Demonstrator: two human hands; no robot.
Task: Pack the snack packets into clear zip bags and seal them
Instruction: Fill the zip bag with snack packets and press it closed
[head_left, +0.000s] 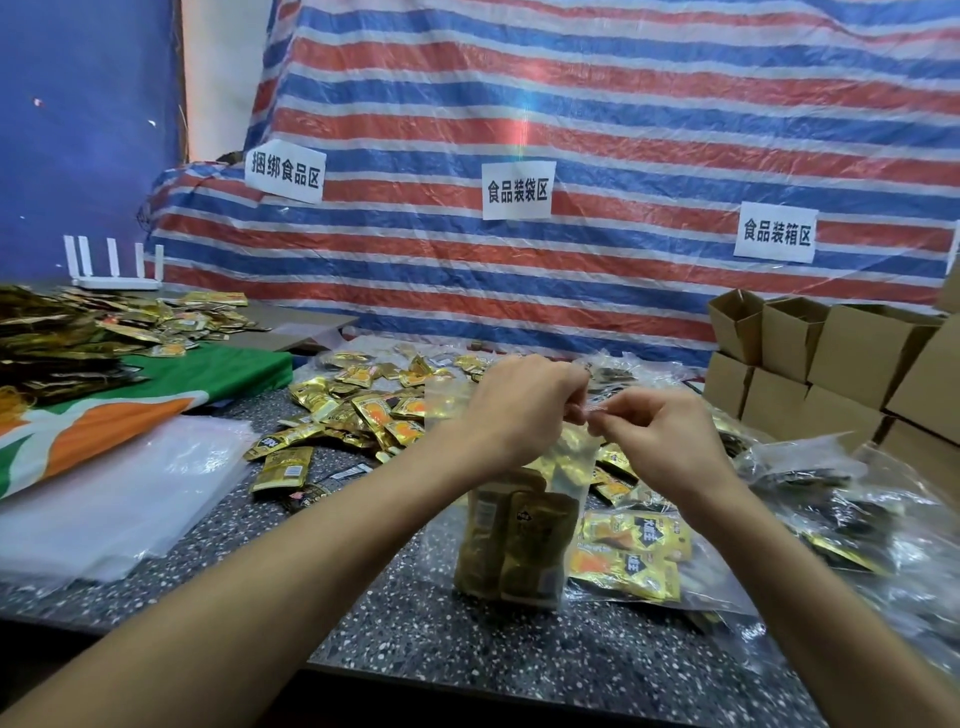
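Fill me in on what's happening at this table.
A person's left grip and right grip pinch the top edge of a clear zip bag held upright at the speckled table, apparently closing its seal. Gold snack packets are already inside. Loose packets lie scattered behind it; filled bags lie to its right.

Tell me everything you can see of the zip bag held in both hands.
The zip bag is clear, thin, crinkly plastic, held upright, its bottom on or just above the speckled table. Its lower half holds gold-brown snack packets standing on end; the upper half looks empty. The left hand and right hand pinch its top strip side by side. Whether the zip is closed cannot be told.
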